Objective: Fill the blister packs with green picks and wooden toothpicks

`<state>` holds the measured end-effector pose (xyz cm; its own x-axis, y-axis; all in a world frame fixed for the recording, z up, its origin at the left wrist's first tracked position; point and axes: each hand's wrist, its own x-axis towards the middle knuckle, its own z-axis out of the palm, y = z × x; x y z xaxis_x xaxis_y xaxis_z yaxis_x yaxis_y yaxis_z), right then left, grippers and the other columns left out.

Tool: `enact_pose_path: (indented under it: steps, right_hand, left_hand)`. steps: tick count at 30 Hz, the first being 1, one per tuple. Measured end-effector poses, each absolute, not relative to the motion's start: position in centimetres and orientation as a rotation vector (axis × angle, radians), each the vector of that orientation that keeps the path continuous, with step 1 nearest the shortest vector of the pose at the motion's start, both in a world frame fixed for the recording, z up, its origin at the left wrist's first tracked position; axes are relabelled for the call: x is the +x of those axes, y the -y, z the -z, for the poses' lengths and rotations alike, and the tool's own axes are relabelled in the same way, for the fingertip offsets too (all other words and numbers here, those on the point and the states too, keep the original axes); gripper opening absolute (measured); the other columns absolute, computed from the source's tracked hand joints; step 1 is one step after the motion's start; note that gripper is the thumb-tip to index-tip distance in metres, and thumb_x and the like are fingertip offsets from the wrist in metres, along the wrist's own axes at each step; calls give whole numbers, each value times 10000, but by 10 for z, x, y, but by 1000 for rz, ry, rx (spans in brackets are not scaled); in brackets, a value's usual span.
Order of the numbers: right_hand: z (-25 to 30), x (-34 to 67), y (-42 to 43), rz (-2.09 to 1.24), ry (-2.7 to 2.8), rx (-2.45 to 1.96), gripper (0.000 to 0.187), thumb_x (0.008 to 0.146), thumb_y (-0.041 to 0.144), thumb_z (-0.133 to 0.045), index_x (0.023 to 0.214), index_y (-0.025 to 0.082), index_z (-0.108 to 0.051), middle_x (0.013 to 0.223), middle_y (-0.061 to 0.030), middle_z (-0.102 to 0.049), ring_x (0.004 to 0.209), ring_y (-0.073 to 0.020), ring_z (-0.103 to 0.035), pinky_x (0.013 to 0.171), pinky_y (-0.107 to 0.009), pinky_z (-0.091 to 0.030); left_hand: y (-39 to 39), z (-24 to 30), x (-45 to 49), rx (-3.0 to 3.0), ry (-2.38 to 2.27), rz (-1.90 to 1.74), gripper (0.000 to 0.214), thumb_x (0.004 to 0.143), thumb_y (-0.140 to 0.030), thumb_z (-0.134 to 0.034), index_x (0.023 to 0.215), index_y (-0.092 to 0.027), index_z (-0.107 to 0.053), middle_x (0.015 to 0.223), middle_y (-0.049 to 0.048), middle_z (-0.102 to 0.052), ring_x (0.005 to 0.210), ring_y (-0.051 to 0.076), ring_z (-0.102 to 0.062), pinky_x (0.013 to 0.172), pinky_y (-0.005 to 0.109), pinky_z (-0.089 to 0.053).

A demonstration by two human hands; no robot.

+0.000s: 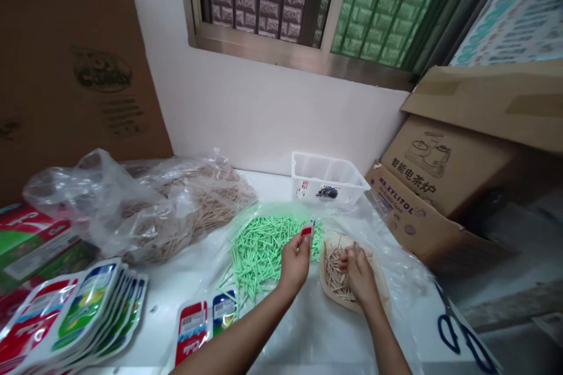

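Wooden sticks (pixel 335 272) heaped loose in shallow beige dish (pixel 328 296), directly beneath right hand (pixel 358 272). Right hand palm down, wrist bent, fingers bunched together on a few of those sticks. Left hand (pixel 294 261) raised just beside it, thumb and fingers pinching small red-and-white packet (pixel 307 231) upright, over edge of green stick pile (pixel 259 246). Both forearms reaching in from near edge of counter (pixel 176 281), close together.

Progress, judged from present layout: far from complete. Only one packet in hand. Fanned stack of printed pouches (pixel 79 310) well to left of left hand, two more pouches (pixel 206 319) beside left forearm, all lying flat. Large quantities remaining: green pile, dish contents, clear bag of brown sticks (pixel 189 211) farther left. White plastic basket (pixel 328 179) beyond both hands, little visible inside. Blue-handled scissors (pixel 460 334) right of right forearm, untouched. Cardboard boxes (pixel 440 187) farther right.
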<state>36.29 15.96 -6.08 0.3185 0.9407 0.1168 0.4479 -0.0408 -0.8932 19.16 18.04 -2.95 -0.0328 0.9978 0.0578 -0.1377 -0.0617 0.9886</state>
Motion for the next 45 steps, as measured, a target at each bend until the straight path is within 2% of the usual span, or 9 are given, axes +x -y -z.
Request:
enact_pose_path:
  steps: [2,4,7,12,20,26,35,41,45]
  right_hand:
    - [49,351,-157,-663,1410,-1640,298,887,463,-288,922,225,-464,813,-45,-626,731,-201,-615,678,-318,-477]
    - [31,340,-152,-624,1626,-1592,279,906,443,-280,919,228,-457,858,-44,-611,833,-199,-594,742,-310,-449]
    - [-5,325,-143,-623,1981,-1441,260,938,388,-243,915,234,-450,871,-34,-595,843,-184,-573,755,-290,-417]
    - [-49,306,-137,-417,2410,-1421,275,950,358,-243,879,241,-482,810,-21,-594,721,-178,-557,640,-267,-362]
    - [-65,291,-139,-366,2688,-1380,207,941,313,-290,852,231,-458,740,-11,-610,664,-177,-554,563,-250,-291]
    - [-76,284,-138,-523,2658,-1369,228,940,355,-286,851,228,-453,781,-15,-616,683,-168,-565,598,-244,-331]
    - [-79,271,-137,-364,2879,-1465,187,912,285,-366,953,190,-522,828,-95,-678,745,-237,-626,549,-260,-303]
    - [-78,248,-135,-66,3042,-1635,340,830,67,-396,1152,106,-495,875,-156,-694,745,-265,-653,531,-271,-332]
    - [-79,235,-135,21,3122,-1544,494,737,10,-436,1227,71,-455,844,-162,-698,707,-273,-650,510,-272,-342]
  left_hand:
    - [-176,27,178,1205,-1129,-1356,297,765,-438,-549,676,-161,-611,555,-37,-488,571,129,-445,554,224,-315]
    - [-170,25,164,1298,-1161,-1344,293,765,-413,-561,626,-157,-586,553,-44,-467,578,124,-427,567,224,-302]
    - [-161,22,142,1459,-1212,-1279,280,808,-405,-522,693,-159,-590,600,-37,-497,610,132,-443,598,230,-322]
    - [-145,16,117,1683,-1206,-1203,263,859,-403,-459,820,-185,-601,763,11,-590,721,165,-511,666,246,-371]
    - [-134,16,96,1919,-1079,-1212,154,872,-211,-428,966,-195,-550,945,60,-592,862,180,-532,778,285,-408]
    - [-130,14,89,1907,-1065,-1228,169,887,-223,-408,998,-204,-534,966,65,-590,883,180,-535,800,297,-425]
    - [-130,17,77,2198,-915,-1192,209,841,-116,-396,1024,-201,-451,1075,104,-543,1012,203,-498,915,371,-395]
    - [-128,17,81,2454,-1084,-975,360,738,-24,-387,1053,-194,-424,1121,113,-541,1072,227,-482,1059,490,-216]
    - [-117,11,90,2388,-1211,-783,341,705,-14,-402,982,-192,-493,972,96,-605,935,245,-551,995,479,-288]
